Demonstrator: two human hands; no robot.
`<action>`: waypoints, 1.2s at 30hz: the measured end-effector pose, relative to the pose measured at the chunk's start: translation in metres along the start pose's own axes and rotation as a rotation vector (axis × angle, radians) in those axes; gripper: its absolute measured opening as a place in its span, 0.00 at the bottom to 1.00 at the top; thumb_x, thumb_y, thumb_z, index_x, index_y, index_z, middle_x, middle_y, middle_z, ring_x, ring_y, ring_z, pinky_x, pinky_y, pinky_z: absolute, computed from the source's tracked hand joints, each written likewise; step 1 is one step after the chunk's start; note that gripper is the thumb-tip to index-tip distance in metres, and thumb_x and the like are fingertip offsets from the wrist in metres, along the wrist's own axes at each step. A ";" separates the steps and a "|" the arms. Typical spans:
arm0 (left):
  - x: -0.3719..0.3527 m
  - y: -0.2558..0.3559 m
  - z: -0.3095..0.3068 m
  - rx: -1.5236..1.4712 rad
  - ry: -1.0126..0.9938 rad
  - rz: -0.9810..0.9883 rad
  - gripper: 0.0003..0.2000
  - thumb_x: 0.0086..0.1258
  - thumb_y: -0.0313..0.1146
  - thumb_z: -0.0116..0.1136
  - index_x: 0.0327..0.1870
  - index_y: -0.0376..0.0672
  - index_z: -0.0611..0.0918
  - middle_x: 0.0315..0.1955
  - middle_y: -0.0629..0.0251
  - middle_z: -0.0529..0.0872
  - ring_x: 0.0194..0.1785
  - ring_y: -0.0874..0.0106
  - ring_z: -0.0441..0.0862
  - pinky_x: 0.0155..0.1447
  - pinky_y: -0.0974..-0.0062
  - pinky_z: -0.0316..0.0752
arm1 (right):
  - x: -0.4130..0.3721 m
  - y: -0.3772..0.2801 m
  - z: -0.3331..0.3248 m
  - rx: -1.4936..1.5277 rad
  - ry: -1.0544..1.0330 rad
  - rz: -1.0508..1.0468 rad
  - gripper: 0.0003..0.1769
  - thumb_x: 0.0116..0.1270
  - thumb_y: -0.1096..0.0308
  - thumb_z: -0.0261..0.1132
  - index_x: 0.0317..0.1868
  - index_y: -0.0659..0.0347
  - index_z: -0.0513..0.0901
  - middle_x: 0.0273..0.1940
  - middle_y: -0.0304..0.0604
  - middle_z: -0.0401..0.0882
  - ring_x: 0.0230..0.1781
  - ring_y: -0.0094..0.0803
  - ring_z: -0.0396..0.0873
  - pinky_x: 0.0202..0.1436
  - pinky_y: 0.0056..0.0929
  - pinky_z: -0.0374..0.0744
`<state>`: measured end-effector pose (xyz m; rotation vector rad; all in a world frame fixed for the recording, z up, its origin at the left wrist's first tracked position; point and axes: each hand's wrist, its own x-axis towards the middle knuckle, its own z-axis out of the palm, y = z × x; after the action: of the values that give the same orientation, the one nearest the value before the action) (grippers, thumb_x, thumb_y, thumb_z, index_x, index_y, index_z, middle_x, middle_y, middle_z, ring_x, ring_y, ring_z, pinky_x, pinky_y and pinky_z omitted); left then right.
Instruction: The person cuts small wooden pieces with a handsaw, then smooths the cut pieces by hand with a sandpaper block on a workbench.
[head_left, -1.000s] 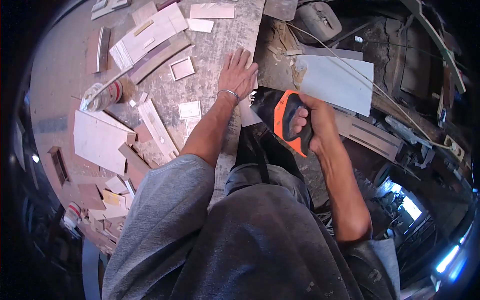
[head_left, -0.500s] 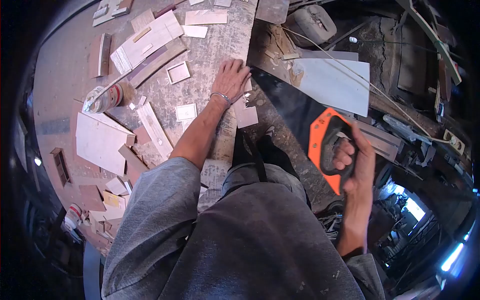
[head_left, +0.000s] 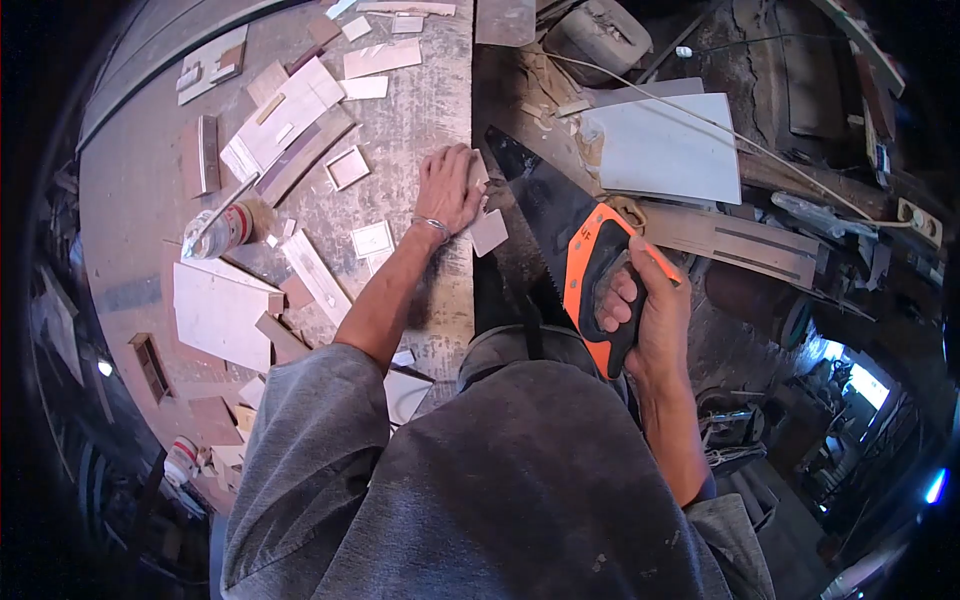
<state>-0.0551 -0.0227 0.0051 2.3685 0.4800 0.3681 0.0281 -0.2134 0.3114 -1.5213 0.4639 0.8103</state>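
My left hand (head_left: 450, 188) presses down at the right edge of the wooden table (head_left: 425, 270), its fingers bent over a small thin wood piece (head_left: 489, 233) that juts past the edge. The piece hangs tilted, with a jagged part near the fingertips. In my right hand (head_left: 636, 308) is the orange and black handle of a hand saw (head_left: 556, 215). Its dark blade points up and to the left, its tip a little right of my left hand and apart from the wood piece.
Wood offcuts (head_left: 290, 110), a small square frame (head_left: 347, 168) and a glue-stained jar (head_left: 225, 228) lie left on the table. Right of the saw are a white panel (head_left: 665, 145), a slotted board (head_left: 730, 240), a cable and a power socket (head_left: 918, 222).
The saw in my right hand has moved left, and its blade has come away from my left fingertips. The small wood piece now hangs tilted. The whole view has shifted slightly.
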 end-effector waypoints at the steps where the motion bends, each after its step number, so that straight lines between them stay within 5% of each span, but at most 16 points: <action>1: 0.001 0.004 -0.002 -0.059 0.057 -0.017 0.26 0.68 0.41 0.63 0.63 0.36 0.77 0.62 0.46 0.77 0.68 0.48 0.71 0.76 0.53 0.59 | -0.001 0.001 -0.004 0.018 0.000 -0.005 0.13 0.78 0.59 0.64 0.41 0.59 0.77 0.20 0.32 0.68 0.13 0.20 0.68 0.15 0.22 0.68; 5: 0.003 -0.026 0.016 -0.321 0.262 -0.182 0.25 0.69 0.29 0.63 0.67 0.31 0.76 0.50 0.44 0.83 0.52 0.53 0.83 0.60 0.65 0.78 | -0.007 0.002 -0.021 0.051 0.010 -0.054 0.14 0.79 0.60 0.63 0.38 0.61 0.75 0.20 0.32 0.68 0.15 0.20 0.68 0.17 0.23 0.69; 9: 0.002 -0.028 -0.001 -0.472 0.173 -0.478 0.24 0.66 0.31 0.68 0.63 0.35 0.82 0.50 0.50 0.87 0.50 0.62 0.86 0.59 0.69 0.79 | -0.006 0.008 -0.041 -0.069 -0.017 -0.112 0.13 0.77 0.61 0.65 0.42 0.64 0.78 0.20 0.33 0.69 0.14 0.20 0.68 0.17 0.23 0.68; 12: -0.004 -0.024 -0.024 -0.350 -0.111 -0.583 0.24 0.66 0.29 0.68 0.64 0.37 0.82 0.53 0.51 0.87 0.53 0.63 0.86 0.59 0.70 0.79 | -0.007 0.010 -0.043 -0.184 -0.028 -0.152 0.13 0.78 0.60 0.64 0.43 0.62 0.78 0.20 0.32 0.66 0.14 0.18 0.67 0.16 0.20 0.68; 15: -0.015 -0.026 -0.020 -0.367 0.019 -0.557 0.18 0.67 0.26 0.65 0.59 0.38 0.84 0.50 0.52 0.88 0.51 0.59 0.86 0.57 0.66 0.80 | -0.007 0.014 -0.050 -0.206 -0.056 -0.158 0.19 0.77 0.61 0.66 0.58 0.69 0.81 0.20 0.32 0.69 0.15 0.19 0.68 0.18 0.23 0.67; 18: -0.019 -0.017 -0.015 -0.068 0.269 -0.266 0.12 0.66 0.21 0.61 0.49 0.39 0.85 0.46 0.49 0.86 0.53 0.53 0.83 0.55 0.62 0.78 | -0.019 0.013 -0.047 -0.430 -0.136 -0.255 0.23 0.77 0.61 0.66 0.64 0.68 0.80 0.22 0.31 0.71 0.16 0.17 0.69 0.19 0.21 0.69; 19: -0.021 -0.015 -0.013 0.020 0.279 -0.211 0.09 0.69 0.22 0.56 0.48 0.42 0.83 0.53 0.52 0.84 0.60 0.50 0.78 0.59 0.54 0.73 | -0.023 0.015 -0.048 -0.471 -0.146 -0.272 0.23 0.77 0.61 0.66 0.65 0.68 0.79 0.23 0.31 0.72 0.17 0.17 0.69 0.20 0.21 0.69; 22: -0.037 0.016 -0.010 0.415 0.122 -0.290 0.21 0.71 0.38 0.62 0.62 0.40 0.79 0.66 0.49 0.76 0.69 0.47 0.70 0.68 0.48 0.67 | -0.031 0.017 -0.051 -0.556 -0.174 -0.311 0.24 0.78 0.62 0.66 0.66 0.68 0.79 0.24 0.30 0.74 0.18 0.16 0.70 0.21 0.20 0.69; 28: -0.043 0.069 -0.006 0.350 -0.135 -0.441 0.64 0.52 0.65 0.72 0.79 0.25 0.54 0.80 0.36 0.51 0.84 0.42 0.43 0.83 0.46 0.45 | -0.030 0.019 -0.053 -0.564 -0.182 -0.272 0.24 0.78 0.62 0.65 0.67 0.68 0.79 0.24 0.30 0.73 0.18 0.16 0.70 0.21 0.20 0.69; 31: -0.036 0.037 -0.020 0.227 -0.278 -0.167 0.66 0.50 0.67 0.72 0.80 0.26 0.53 0.82 0.41 0.50 0.86 0.47 0.42 0.85 0.49 0.43 | -0.041 0.007 -0.043 -0.472 -0.171 -0.215 0.23 0.78 0.62 0.65 0.66 0.69 0.78 0.22 0.31 0.72 0.18 0.17 0.70 0.20 0.21 0.69; 36: -0.026 0.000 -0.032 0.138 -0.326 0.111 0.69 0.45 0.74 0.70 0.82 0.32 0.52 0.83 0.46 0.50 0.86 0.53 0.43 0.87 0.55 0.43 | -0.044 -0.004 -0.018 -0.283 -0.111 -0.040 0.15 0.78 0.60 0.64 0.49 0.67 0.80 0.20 0.32 0.69 0.15 0.20 0.69 0.18 0.23 0.68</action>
<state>-0.0909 -0.0159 0.0246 2.5323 0.2273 -0.0057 0.0052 -0.2376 0.3451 -1.7288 0.2421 0.9541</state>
